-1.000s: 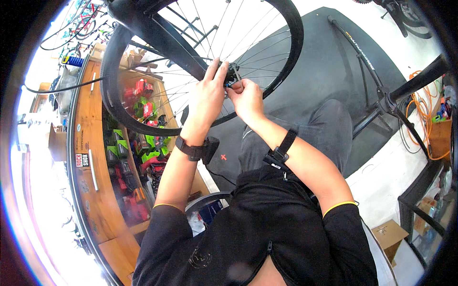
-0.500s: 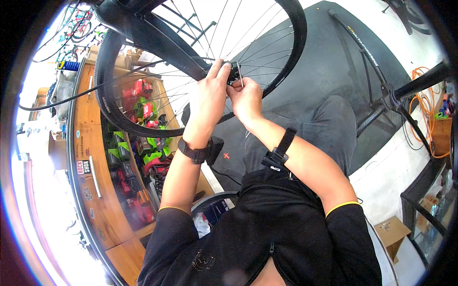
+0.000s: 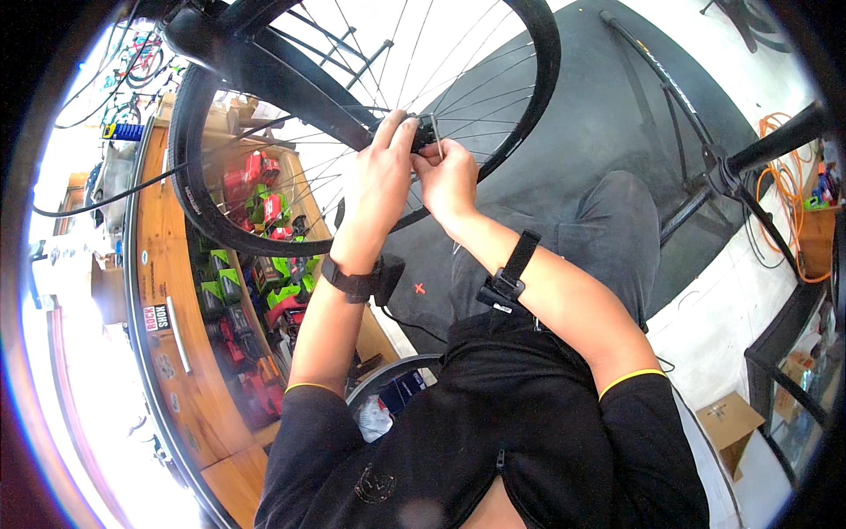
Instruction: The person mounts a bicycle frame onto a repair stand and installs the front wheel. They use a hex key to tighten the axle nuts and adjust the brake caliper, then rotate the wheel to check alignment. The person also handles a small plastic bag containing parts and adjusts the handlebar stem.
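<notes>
black wheel hub [image 3: 426,132] between both grips, left hand [image 3: 381,181] clasping it, right hand [image 3: 448,181] pinching its axle end

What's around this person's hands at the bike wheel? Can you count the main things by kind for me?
Hands: 2, the left hand and the right hand, both at the wheel hub
Bicycle wheels: 1
Wrist straps: 2, left strap and right strap
Orange cables: 1
Cardboard boxes: 1
Total: 7
</notes>
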Demonstrator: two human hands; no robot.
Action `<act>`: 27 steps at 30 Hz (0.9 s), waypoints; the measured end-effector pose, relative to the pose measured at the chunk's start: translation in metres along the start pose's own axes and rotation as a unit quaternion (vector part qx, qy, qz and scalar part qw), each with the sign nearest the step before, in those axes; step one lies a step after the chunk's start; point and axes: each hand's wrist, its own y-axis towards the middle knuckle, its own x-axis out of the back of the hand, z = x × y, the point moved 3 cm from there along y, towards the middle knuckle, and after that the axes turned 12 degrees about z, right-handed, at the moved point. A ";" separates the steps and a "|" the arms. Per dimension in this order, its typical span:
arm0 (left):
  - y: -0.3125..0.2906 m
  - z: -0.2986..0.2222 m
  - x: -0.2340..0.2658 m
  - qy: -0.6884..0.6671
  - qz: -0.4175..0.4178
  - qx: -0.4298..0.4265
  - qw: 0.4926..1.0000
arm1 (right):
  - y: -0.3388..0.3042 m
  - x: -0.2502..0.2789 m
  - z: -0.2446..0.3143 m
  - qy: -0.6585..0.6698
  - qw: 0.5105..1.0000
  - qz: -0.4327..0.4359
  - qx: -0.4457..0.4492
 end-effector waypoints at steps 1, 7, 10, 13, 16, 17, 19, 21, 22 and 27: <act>0.000 0.000 0.001 -0.008 -0.002 0.002 1.000 | -0.002 0.000 0.001 0.024 1.000 -0.001 -0.017; 0.000 0.000 0.005 -0.052 0.029 0.024 0.998 | -0.001 -0.006 -0.009 0.057 0.992 0.078 -0.085; -0.004 0.002 0.005 -0.067 0.012 0.021 0.997 | -0.002 -0.012 -0.013 0.165 0.975 0.110 -0.101; -0.018 0.007 0.007 -0.115 -0.110 -0.096 0.983 | -0.002 -0.013 -0.015 0.202 0.967 0.126 -0.093; -0.038 0.015 -0.005 -0.248 -0.134 -0.011 0.959 | -0.004 -0.014 -0.013 0.245 0.955 0.131 -0.102; -0.046 0.016 -0.009 -0.277 -0.103 0.047 0.954 | -0.006 -0.015 -0.011 0.265 0.949 0.134 -0.110; -0.054 0.022 -0.027 -0.358 -0.094 0.107 0.923 | -0.007 -0.009 -0.007 0.201 0.963 0.138 -0.116; -0.057 0.026 -0.049 -0.464 -0.087 0.153 0.868 | -0.005 0.003 -0.012 0.089 0.981 0.144 -0.096; -0.054 0.026 -0.057 -0.519 -0.055 0.166 0.837 | 0.004 0.005 -0.040 0.040 0.991 0.105 -0.079; -0.045 0.013 -0.077 -0.731 0.073 0.235 0.637 | -0.022 0.038 -0.015 0.019 0.958 0.223 -0.179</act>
